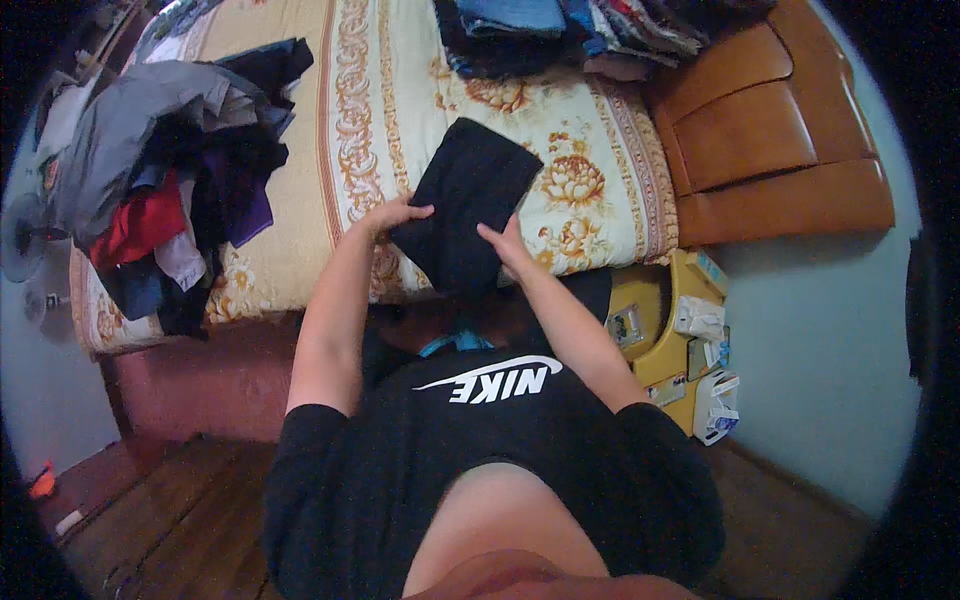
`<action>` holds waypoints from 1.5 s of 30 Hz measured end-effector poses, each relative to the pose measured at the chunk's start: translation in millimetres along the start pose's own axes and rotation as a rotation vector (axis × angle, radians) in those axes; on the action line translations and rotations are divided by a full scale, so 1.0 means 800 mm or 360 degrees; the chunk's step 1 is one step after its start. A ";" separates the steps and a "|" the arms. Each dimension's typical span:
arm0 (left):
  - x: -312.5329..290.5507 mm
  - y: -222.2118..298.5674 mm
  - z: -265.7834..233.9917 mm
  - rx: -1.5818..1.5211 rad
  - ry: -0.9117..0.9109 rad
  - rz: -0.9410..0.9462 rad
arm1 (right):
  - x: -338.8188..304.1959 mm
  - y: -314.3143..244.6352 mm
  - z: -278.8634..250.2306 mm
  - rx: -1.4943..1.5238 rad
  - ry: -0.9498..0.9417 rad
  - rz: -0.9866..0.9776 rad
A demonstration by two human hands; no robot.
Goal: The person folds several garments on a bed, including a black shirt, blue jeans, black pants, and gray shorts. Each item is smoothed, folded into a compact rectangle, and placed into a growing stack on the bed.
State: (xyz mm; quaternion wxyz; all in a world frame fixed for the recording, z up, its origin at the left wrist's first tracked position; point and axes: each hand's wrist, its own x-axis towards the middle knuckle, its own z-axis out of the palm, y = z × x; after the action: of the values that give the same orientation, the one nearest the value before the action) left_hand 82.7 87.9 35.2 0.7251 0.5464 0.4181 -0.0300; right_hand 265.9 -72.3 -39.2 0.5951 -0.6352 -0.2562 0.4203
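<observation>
A folded black garment lies at the near edge of the bed, between my two hands; its exact kind I cannot tell. My left hand grips its left side, with the thumb on top and the fingers underneath. On its right side my right hand holds the lower edge, thumb over the cloth and the other fingers mostly hidden. The garment forms a flat, tilted rectangle, with its lower end close to my lap.
The bed's floral cover spreads beneath. A loose heap of clothes lies at the left. Stacked folded clothes sit at the far side. A brown padded headboard stands at the right, beside a yellow nightstand holding small items.
</observation>
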 end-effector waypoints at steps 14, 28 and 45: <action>-0.054 0.198 0.010 -0.1348 -0.0312 0.0196 | 0.035 -0.317 -0.055 0.1137 -0.0708 0.0935; 0.131 0.533 -0.092 -0.0637 0.0253 0.0945 | 0.418 -0.544 -0.066 0.0411 -0.0591 -0.0048; 0.263 0.413 -0.072 0.0007 0.0995 0.0774 | 0.479 -0.406 -0.078 -0.2413 0.0512 -0.0185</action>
State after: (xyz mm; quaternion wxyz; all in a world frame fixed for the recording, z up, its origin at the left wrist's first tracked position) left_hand 351.4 354.2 151.4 0.5476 0.6137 0.4771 0.3096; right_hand 572.5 262.2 185.0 0.0490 -0.9076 -0.4170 0.0009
